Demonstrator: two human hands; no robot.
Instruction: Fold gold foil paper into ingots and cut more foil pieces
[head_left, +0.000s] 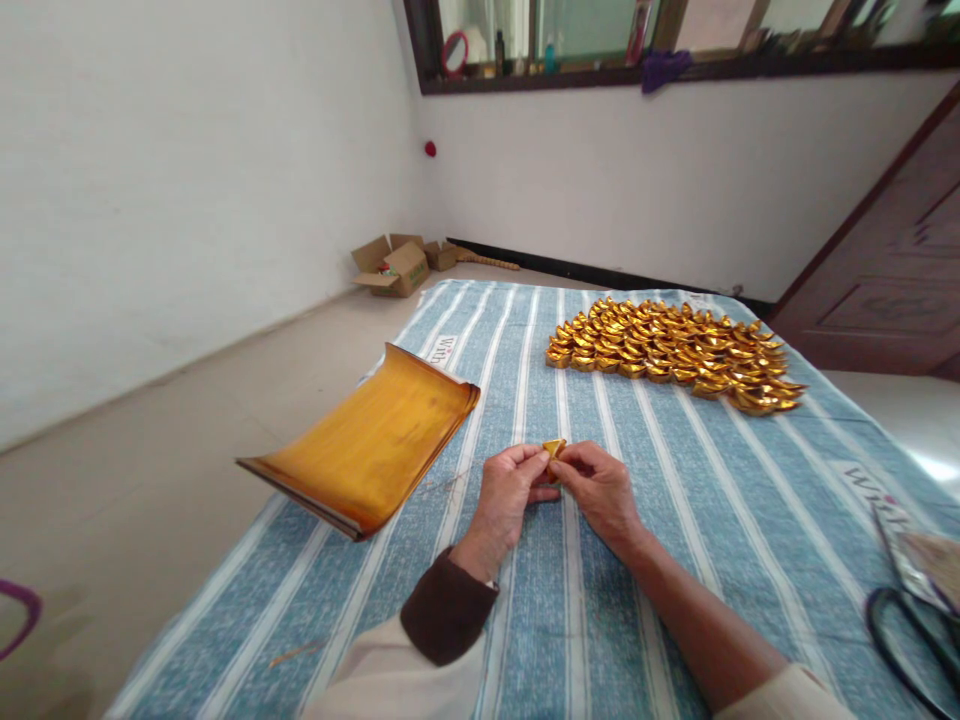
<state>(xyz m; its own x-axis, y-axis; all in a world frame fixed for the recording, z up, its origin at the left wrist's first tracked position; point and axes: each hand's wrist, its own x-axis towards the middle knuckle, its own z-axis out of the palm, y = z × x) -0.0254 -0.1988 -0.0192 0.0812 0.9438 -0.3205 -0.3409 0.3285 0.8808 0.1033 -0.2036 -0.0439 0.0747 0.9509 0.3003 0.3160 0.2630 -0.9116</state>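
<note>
Between my two hands is a small piece of folded gold paper (554, 447), its pointed top showing above the fingertips. My left hand (510, 490) pinches it from the left, fingers closed. From the right, my right hand (600, 487) grips the same piece between thumb and fingers. Most of the paper is hidden behind the fingers. To the left lies a stack of gold paper sheets (382, 430) with curled edges. Beyond my right hand, many folded gold paper ingots (667, 350) sit packed in rows.
A blue and white striped cloth (495, 420) covers the table. Black-handled scissors (900, 620) lie at the right edge. An open cardboard box (397, 270) stands on the floor by the wall. A purple curved object (22, 610) shows at far left.
</note>
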